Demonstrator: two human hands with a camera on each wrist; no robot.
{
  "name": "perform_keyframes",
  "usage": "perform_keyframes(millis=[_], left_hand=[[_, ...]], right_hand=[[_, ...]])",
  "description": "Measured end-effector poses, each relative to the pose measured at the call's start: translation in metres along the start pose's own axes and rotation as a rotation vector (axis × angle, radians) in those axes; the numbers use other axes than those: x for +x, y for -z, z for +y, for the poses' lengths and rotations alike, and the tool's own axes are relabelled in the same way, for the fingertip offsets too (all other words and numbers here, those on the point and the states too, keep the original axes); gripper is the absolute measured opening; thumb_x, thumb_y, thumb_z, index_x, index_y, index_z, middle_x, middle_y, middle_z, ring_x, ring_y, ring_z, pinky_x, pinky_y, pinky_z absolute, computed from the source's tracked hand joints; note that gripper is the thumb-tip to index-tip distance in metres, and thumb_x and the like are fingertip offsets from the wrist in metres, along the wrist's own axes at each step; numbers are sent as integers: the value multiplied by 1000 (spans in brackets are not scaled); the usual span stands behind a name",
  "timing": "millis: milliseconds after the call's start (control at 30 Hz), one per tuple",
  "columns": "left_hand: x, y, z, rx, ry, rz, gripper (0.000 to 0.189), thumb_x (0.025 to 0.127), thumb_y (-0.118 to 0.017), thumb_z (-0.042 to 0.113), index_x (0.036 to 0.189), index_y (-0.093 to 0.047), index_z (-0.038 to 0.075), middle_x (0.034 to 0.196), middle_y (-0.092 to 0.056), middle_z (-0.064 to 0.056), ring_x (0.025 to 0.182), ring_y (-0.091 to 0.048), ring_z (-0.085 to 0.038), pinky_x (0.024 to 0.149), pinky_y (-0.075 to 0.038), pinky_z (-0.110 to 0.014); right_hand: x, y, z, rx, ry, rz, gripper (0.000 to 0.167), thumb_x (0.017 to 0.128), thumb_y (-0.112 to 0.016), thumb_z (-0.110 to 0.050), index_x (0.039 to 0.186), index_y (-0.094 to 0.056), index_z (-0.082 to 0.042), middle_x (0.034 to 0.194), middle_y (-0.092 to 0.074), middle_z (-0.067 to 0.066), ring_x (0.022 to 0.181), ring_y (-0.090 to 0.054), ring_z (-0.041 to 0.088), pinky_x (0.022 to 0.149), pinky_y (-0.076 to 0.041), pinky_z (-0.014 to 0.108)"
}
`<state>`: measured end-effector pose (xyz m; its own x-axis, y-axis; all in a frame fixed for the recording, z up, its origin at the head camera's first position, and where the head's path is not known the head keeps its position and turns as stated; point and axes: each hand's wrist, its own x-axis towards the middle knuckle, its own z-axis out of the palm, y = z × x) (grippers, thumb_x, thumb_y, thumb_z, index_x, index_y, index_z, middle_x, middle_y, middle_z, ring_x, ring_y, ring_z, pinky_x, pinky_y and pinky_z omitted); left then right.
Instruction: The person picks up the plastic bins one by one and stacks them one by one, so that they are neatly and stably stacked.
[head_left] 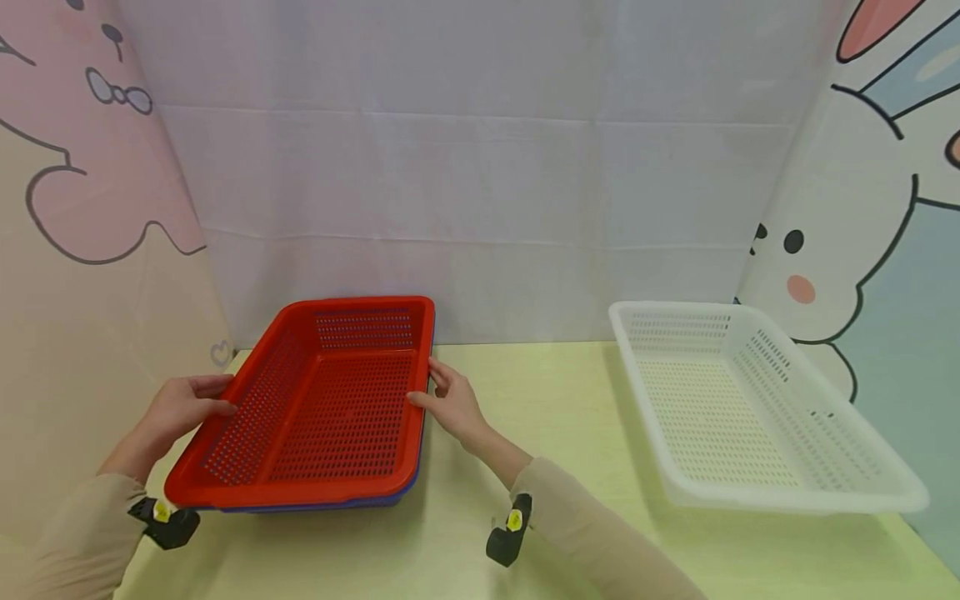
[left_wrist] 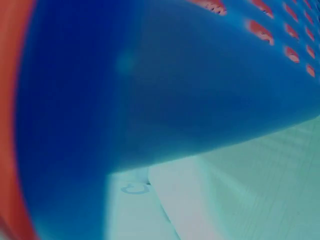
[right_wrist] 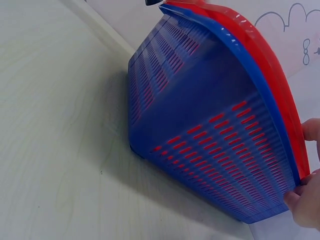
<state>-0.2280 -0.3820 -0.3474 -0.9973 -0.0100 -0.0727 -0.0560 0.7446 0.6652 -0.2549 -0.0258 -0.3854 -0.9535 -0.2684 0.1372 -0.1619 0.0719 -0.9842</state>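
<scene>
A red plastic basket [head_left: 352, 408] with slotted walls sits nested inside a blue basket [right_wrist: 210, 135], whose rim shows just under the red one. My left hand [head_left: 183, 407] holds the left side of the rim, thumb over the top edge. On the opposite side, my right hand [head_left: 453, 404] pinches the rim with its thumb on the red edge and fingers outside. The right wrist view shows those fingers [right_wrist: 294, 197] under the rims against the blue wall. A close, blurred blue wall [left_wrist: 150, 90] fills much of the left wrist view, where the left hand is out of sight.
A white slotted basket [head_left: 750, 425] stands on the right of the pale wooden table [head_left: 540, 417]. White cloth [head_left: 480, 183] hangs behind, and printed cartoon panels [head_left: 892, 275] flank both sides.
</scene>
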Motion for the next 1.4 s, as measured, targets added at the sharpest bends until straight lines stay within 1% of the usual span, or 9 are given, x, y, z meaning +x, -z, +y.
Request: perform_keyframes(millis=[100,267,433,567,733,867,1133,1233,1400], left_hand=[[0,-2,-2,-4,-4,10,60,85,-59,13,128,-34,-19,123,-43,-38,94,-60,-36,76,-52,-41],[-1,-5,-6,-10,-2,40,61,86,-60,17,129,-34,-17,124,-41,-37,93,-60,-34,69,-53,-28],[-2,-9,-6,-67,-1,70,60,86,-60,17,130,-34,-16,125,-40,-37,82,-63,-18,64,-52,-22],[-3,-11,-7,-102,6,81,61,87,-60,18,131,-33,-16,124,-39,-38,75,-63,-11,62,-53,-23],[-4,-14,-9,-115,7,99,62,86,-60,20,131,-34,-14,123,-42,-39,71,-62,-11,61,-53,-26],[-4,-17,-10,-147,15,106,64,86,-61,21,132,-34,-13,120,-45,-38,70,-63,-12,60,-54,-28],[-4,-17,-13,-202,88,84,71,86,-62,25,137,-27,-10,122,-41,-40,73,-66,-19,62,-55,-34],[-4,-16,-14,-197,86,79,72,85,-62,26,137,-26,-10,123,-42,-39,74,-65,-17,63,-55,-33],[-4,-17,-16,-179,64,71,71,85,-62,26,137,-28,-9,121,-45,-37,74,-64,-13,63,-54,-30]], right_hand=[[-7,0,-10,14,7,-3,64,82,-62,-7,138,-32,4,140,-34,19,129,-33,28,103,-30,40],[-15,0,-23,22,17,-11,61,84,-58,-4,137,-30,8,141,-30,22,130,-31,31,104,-29,42],[-18,-1,-24,32,23,-9,59,86,-57,-4,137,-29,9,142,-29,22,130,-30,32,104,-29,42],[-19,-1,-23,42,24,-6,59,86,-57,-4,137,-30,8,142,-29,22,130,-30,31,104,-29,41],[-19,-2,-21,56,29,3,58,85,-57,-2,136,-30,9,140,-31,23,129,-31,33,103,-30,42],[-16,-4,-17,72,26,33,58,84,-58,-1,135,-33,9,140,-33,23,128,-33,33,103,-31,42],[-6,-9,11,135,28,86,61,83,-62,-6,136,-35,2,139,-36,17,129,-34,28,104,-29,38],[-7,-12,15,134,38,92,61,83,-63,-10,136,-35,4,139,-37,19,128,-35,29,103,-30,38],[-9,-14,14,106,14,76,66,82,-65,-13,138,-33,1,140,-36,17,129,-34,28,103,-30,36]])
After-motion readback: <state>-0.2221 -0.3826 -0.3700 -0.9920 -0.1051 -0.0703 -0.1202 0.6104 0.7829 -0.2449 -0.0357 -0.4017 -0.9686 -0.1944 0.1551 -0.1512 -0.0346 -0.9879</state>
